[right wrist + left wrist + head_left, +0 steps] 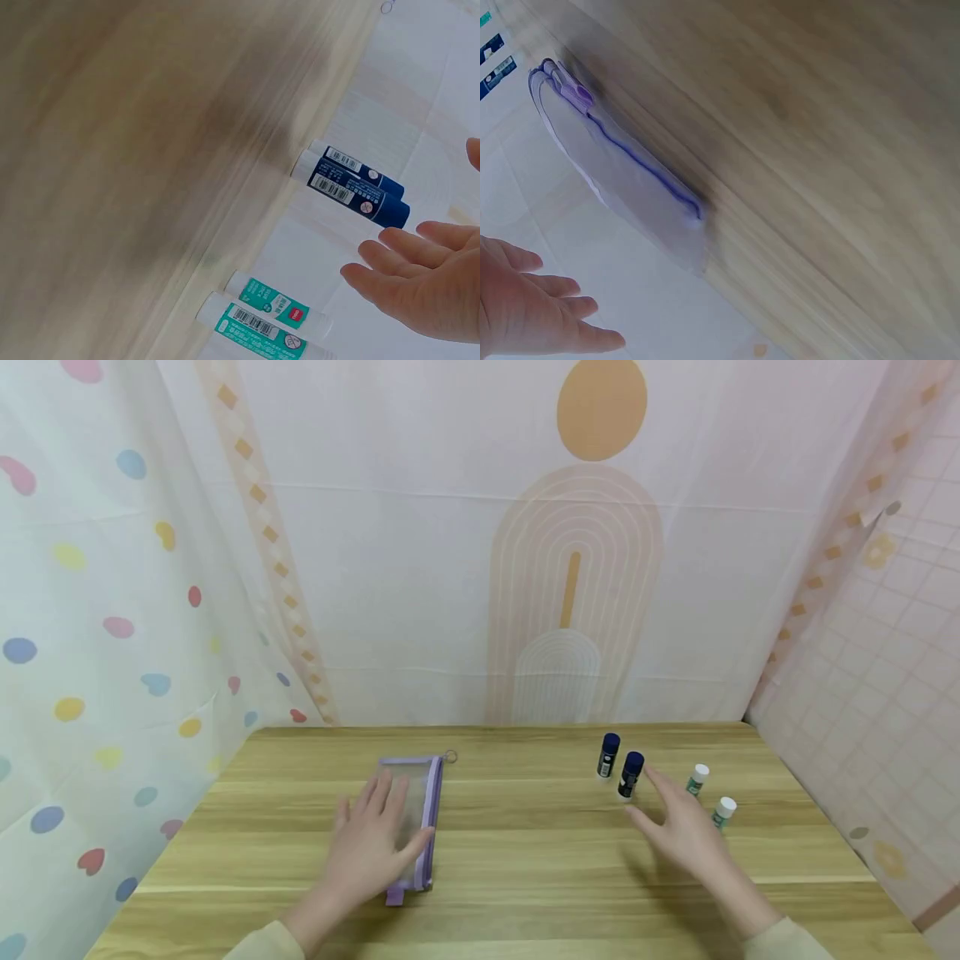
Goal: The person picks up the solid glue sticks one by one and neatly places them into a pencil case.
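Note:
A mesh zipper pouch point(431, 802) with purple edging lies on the left of the table. My left hand point(366, 852) hovers over it with fingers spread; in the left wrist view a gap shows between that hand and the pouch point(630, 176). Two dark blue glue sticks point(631, 774) stand upright on the right. Close to the nearer one is my right hand point(681, 833), fingers extended and holding nothing. Two smaller glue sticks point(697, 778) with white caps and green labels stand to its right, one partly behind the hand; their labels point(262, 330) show in the right wrist view.
The wooden table point(525, 860) ends at a hanging patterned cloth point(405, 610) at the back. A dotted cloth point(90, 677) hangs on the left, and a checked one point(885, 693) on the right. A small ring point(451, 756) sits at the pouch's far corner.

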`<state>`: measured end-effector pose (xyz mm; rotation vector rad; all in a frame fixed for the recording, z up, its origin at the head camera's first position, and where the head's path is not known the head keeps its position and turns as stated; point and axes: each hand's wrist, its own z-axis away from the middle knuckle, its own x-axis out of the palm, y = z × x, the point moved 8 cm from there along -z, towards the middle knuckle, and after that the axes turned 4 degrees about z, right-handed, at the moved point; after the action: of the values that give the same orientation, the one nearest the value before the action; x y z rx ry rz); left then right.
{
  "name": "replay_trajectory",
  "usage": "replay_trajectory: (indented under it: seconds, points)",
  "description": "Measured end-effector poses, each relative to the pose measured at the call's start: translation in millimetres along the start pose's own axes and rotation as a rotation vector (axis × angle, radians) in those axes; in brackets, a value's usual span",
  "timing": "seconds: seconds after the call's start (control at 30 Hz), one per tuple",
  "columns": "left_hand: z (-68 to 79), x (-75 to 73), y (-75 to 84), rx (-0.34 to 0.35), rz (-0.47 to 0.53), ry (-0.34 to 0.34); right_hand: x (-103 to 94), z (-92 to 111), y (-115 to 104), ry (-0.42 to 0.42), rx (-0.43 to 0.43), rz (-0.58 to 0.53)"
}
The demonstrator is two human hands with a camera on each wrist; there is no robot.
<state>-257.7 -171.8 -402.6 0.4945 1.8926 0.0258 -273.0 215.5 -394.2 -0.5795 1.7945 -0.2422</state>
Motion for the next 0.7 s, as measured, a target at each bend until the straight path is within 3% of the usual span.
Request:
replay_trajectory:
  seconds: [0.17,0.7]
  points:
    - [-6.9,6.8,2.7,-0.034,-0.007,-0.021,2.7,-5,8,-0.033,0.074,-0.048]
    - [-20.6,36.4,-1.2,-0.127,0.007,-0.138,10.2,-17,23,-0.1,0.175,-0.197]
